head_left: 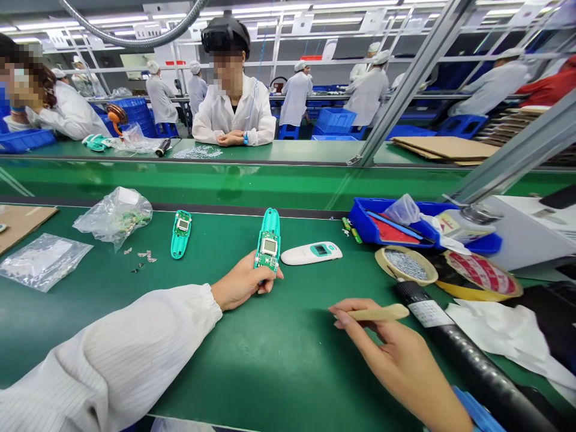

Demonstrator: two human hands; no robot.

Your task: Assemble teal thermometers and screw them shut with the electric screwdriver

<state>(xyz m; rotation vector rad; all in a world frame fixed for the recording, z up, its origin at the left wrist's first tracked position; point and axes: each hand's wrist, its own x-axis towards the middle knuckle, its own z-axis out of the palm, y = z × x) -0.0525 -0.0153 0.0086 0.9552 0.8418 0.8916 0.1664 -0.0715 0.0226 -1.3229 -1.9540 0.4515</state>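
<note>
My left hand point(245, 282) grips the lower end of a teal housing point(270, 225) with a green circuit board and small square screen, tilted up above the mat. Just right of it a white thermometer-like device point(311, 253) lies on the green mat point(279, 360). A second teal housing with a board point(181, 234) lies farther left. My right hand point(382, 342) is closed around pale tan tweezers or a similar slim tool point(382, 312), pinched between thumb and fingers, apart from the left hand. Its tip is hidden at the fingertips.
Small metal parts point(146, 256) and plastic bags point(119, 213) lie at left. At right are a blue tray point(382, 231), a dish of screws point(407, 264), tape rolls point(481, 273) and a black tube point(463, 342). A person point(234, 114) sits across the bench.
</note>
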